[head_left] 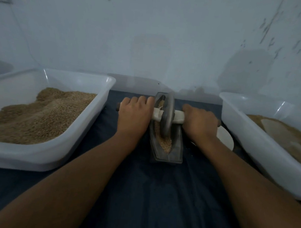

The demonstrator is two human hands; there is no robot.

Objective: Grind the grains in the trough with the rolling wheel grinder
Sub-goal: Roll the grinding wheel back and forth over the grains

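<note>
Trough [167, 150] sits dead centre on the dark cloth surface [141, 192], wheel [167, 115] standing upright in it. L hand [134, 113] and R hand [198, 122] each curled tight round the axle handle [178, 116], one either side of the wheel. Grains [165, 143] in the trough at 6 o'clock of the wheel look mostly whole, so grinding seems early/mid. Tub [56, 143] at 9 o'clock holds plenty more; tub [250, 137] at 3 o'clock is less full.

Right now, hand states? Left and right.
Left hand: closed around the left end of the grinder handle.
Right hand: closed around its right end.
</note>
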